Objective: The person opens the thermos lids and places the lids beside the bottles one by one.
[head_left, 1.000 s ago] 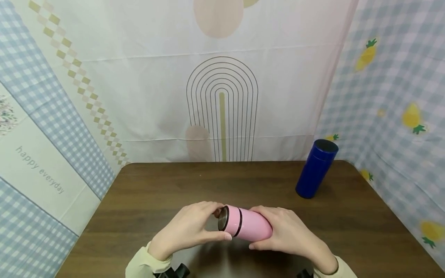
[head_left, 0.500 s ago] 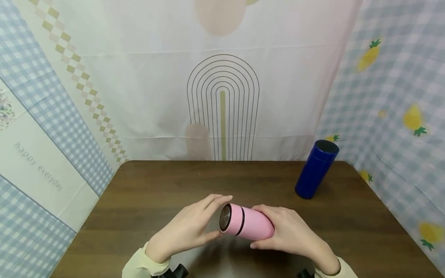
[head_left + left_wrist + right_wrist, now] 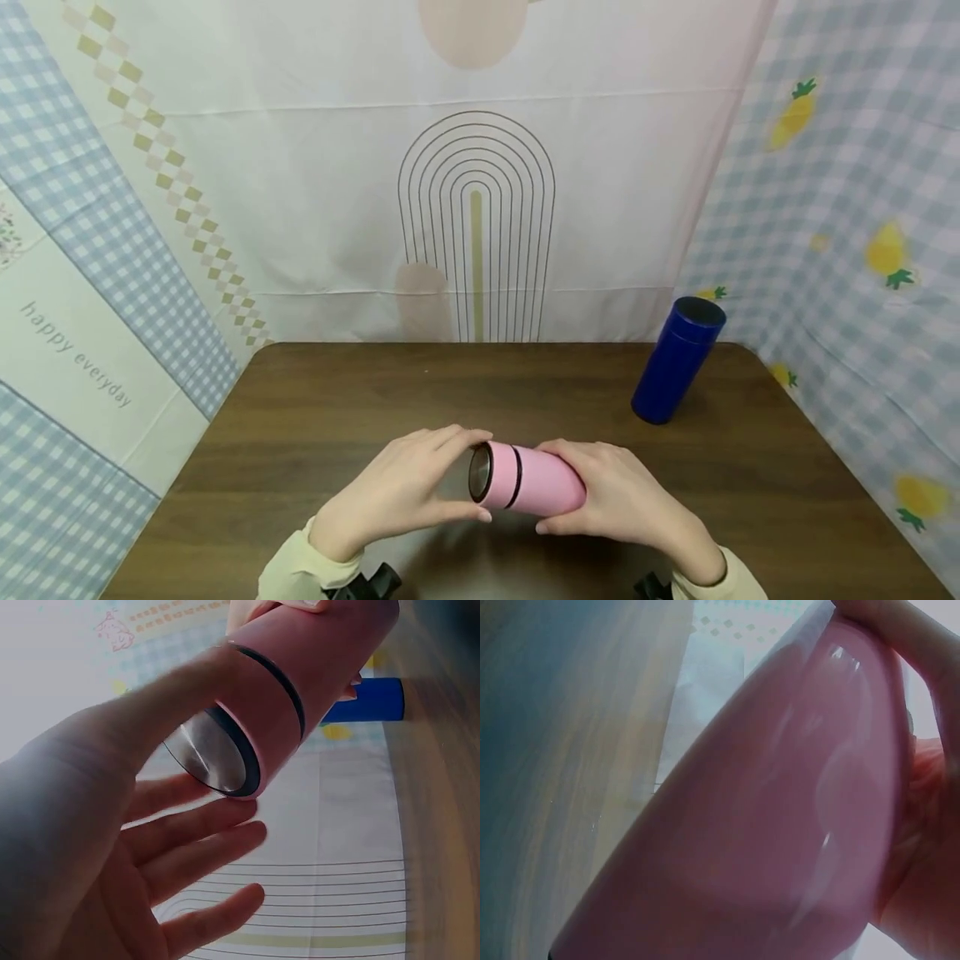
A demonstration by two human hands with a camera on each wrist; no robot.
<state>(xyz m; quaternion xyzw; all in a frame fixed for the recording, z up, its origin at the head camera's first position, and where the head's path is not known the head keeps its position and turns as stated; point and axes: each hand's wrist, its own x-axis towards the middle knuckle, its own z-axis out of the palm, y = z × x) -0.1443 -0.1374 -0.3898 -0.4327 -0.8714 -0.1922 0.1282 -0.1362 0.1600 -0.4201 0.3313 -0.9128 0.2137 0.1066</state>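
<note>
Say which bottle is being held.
The pink bottle: the right grip holds it tilted. The blue bottle stands untouched toward the back right of the table.

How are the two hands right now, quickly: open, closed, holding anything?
Left hand: open, at the metal-faced end of the pink bottle; whether it touches is hard to tell.
Right hand: closed, holding the pink bottle.

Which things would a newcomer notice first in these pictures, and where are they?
The eye probably falls first on the pink bottle, gripped by the right hand, its silvery end towards the left hand. Next comes the blue bottle, standing near the far right corner of the table.
</note>
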